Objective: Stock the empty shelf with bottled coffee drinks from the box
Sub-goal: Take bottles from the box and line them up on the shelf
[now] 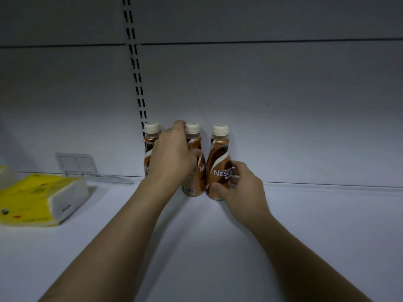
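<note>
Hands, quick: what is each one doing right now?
Left hand: closed around the middle bottle.
Right hand: closed on the right bottle.

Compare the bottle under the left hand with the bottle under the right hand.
The middle bottle is gripped high, the left hand covering most of its label; the right bottle is gripped low by the right hand, its label mostly showing. The middle bottle touches the left bottle; the right bottle has no bottle on its outer side. Both stand upright on the shelf, brown with cream caps.
</note>
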`<state>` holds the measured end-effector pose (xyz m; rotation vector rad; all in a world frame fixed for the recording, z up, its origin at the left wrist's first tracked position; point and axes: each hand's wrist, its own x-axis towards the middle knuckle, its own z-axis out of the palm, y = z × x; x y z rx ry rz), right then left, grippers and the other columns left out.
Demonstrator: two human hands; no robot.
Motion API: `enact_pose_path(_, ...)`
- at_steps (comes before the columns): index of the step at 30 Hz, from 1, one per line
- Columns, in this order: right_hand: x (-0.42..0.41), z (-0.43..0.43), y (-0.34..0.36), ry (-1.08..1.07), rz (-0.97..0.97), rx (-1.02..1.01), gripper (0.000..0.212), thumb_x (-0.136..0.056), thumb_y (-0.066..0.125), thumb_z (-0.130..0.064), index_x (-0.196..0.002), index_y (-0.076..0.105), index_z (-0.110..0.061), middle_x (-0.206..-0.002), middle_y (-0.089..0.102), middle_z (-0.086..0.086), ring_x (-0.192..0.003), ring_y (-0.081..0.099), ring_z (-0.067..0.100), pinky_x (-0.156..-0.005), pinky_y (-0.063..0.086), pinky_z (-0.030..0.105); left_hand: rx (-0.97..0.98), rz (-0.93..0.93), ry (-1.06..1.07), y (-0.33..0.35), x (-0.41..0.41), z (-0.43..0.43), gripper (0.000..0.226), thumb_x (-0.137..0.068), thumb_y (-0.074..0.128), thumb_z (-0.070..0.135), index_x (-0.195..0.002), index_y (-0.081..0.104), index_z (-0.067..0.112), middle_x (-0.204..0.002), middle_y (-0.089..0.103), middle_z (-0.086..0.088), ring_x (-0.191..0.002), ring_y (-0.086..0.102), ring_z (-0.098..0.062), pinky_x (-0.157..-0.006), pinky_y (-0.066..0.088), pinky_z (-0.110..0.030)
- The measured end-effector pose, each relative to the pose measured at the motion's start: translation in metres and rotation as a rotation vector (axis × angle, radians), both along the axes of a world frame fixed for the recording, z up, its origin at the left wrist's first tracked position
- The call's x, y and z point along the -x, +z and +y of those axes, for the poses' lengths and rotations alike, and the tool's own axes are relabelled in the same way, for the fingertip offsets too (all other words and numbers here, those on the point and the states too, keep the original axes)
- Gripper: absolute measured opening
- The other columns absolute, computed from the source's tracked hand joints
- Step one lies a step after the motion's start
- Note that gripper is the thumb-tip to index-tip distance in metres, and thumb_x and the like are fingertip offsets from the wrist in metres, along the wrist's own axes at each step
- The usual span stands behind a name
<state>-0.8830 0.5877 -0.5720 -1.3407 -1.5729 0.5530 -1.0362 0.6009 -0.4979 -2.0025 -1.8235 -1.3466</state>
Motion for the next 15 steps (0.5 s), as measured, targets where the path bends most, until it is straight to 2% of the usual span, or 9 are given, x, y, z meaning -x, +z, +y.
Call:
enact_pose_path(4, 0.008, 0.001, 0.0, 0.032, -0.011, -0.008, 0.057, -0.078, 0.075, -0.024, -0.129, 0.049, -0.023, -0.12, 0.06, -0.006, -0.106, 0.055, 0.009, -0.09, 0.04, 0.023, 0.013, 0.011, 0.037, 0.003, 0.005, -0.001, 0.05, -0.074, 0.079, 0.023, -0.116, 0.051, 0.015, -0.102, 0.065, -0.004, -0.09, 0.061, -0.024, -0.073, 0.049, -0.035)
enact_pose_path(8, 0.012, 0.001, -0.001, 0.037, -0.009, -0.023, 0.054, -0.078, 0.076, -0.024, -0.126, 0.051, -0.024, -0.117, 0.061, -0.007, -0.102, 0.056, 0.008, -0.088, 0.041, 0.022, -0.01, 0.049, 0.032, 0.001, 0.006, -0.005, 0.042, -0.077, 0.075, 0.02, -0.111, 0.052, 0.016, -0.097, 0.063, -0.004, -0.087, 0.06, -0.024, -0.067, 0.045, -0.034)
enact_pose_path(11, 0.015, 0.001, -0.001, 0.038, -0.007, -0.027, 0.054, -0.077, 0.076, -0.026, -0.125, 0.051, -0.026, -0.116, 0.062, -0.01, -0.099, 0.054, 0.004, -0.087, 0.04, 0.021, -0.033, 0.069, 0.03, 0.0, 0.01, -0.011, 0.046, -0.078, 0.074, 0.017, -0.118, 0.051, 0.015, -0.101, 0.064, -0.007, -0.089, 0.061, -0.027, -0.068, 0.044, -0.032)
enact_pose_path(15, 0.02, 0.003, -0.002, 0.036, -0.055, -0.029, 0.055, -0.078, 0.074, -0.031, -0.127, 0.05, -0.028, -0.119, 0.063, -0.01, -0.105, 0.058, 0.008, -0.089, 0.04, 0.022, -0.079, 0.067, 0.058, 0.0, 0.016, -0.017, 0.046, -0.079, 0.073, 0.015, -0.121, 0.054, 0.014, -0.104, 0.066, -0.01, -0.092, 0.062, -0.029, -0.069, 0.039, -0.03)
